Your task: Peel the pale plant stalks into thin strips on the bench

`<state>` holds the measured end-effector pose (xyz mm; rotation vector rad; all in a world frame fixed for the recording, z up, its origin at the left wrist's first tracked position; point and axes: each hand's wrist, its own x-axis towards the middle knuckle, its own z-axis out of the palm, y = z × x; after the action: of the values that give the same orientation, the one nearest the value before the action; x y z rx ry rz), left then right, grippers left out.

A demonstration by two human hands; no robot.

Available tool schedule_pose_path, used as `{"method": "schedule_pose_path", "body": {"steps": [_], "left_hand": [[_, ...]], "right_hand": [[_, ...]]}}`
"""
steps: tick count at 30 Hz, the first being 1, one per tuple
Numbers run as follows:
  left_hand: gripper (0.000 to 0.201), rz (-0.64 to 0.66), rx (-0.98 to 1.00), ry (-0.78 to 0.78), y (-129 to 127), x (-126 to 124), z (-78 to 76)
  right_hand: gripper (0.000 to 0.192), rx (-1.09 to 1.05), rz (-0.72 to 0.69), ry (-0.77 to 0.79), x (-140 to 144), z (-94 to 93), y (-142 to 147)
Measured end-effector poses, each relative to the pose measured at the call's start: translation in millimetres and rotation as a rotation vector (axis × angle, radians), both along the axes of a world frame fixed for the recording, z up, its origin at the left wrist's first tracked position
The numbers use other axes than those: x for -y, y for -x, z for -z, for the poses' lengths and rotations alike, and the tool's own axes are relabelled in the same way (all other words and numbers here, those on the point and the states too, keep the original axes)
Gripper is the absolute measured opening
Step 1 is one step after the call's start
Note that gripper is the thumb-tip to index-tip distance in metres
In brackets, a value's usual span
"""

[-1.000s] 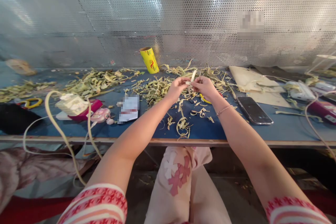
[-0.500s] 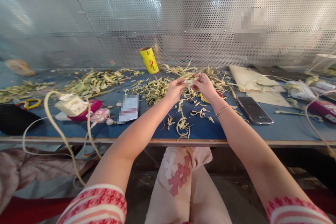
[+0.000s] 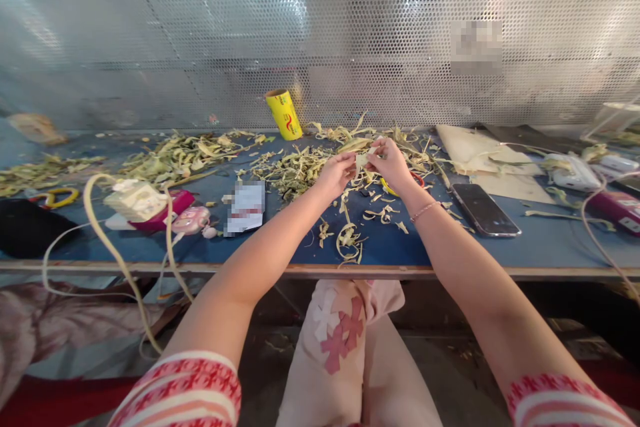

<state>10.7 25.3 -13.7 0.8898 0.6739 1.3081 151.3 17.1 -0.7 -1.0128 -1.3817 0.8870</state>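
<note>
My left hand and my right hand meet over a heap of dried, pale green plant strips on the blue table. Between their fingertips is a small pale green piece of dried leaf, pinched from both sides. The fingers of each hand are closed. Beneath my right wrist, the yellow and red handles of scissors show in part; the rest is covered by the hand and the strips. Loose scraps lie nearer the table's front edge.
A yellow cardboard tube stands tilted by the perforated metal wall. A phone lies right, a white packet left. A power adapter with cables sits farther left. Another leaf pile and brown card lie behind.
My left hand has shifted and turned slightly at the fingertips, and more of the pale leaf piece shows between the hands. My right hand has barely moved.
</note>
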Motion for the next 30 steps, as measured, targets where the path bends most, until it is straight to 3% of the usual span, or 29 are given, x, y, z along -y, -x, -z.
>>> {"method": "schedule_pose_path", "body": {"steps": [15,30], "left_hand": [[0.008,0.003,-0.009,-0.083,-9.3,2.1,4.0],[0.007,-0.035,-0.036,-0.11,-8.9,2.4,3.4]], "right_hand": [[0.029,0.07,0.009,-0.07,-1.0,5.9,3.7],[0.019,0.129,0.085,-0.112,0.7,4.6,7.8]]}}
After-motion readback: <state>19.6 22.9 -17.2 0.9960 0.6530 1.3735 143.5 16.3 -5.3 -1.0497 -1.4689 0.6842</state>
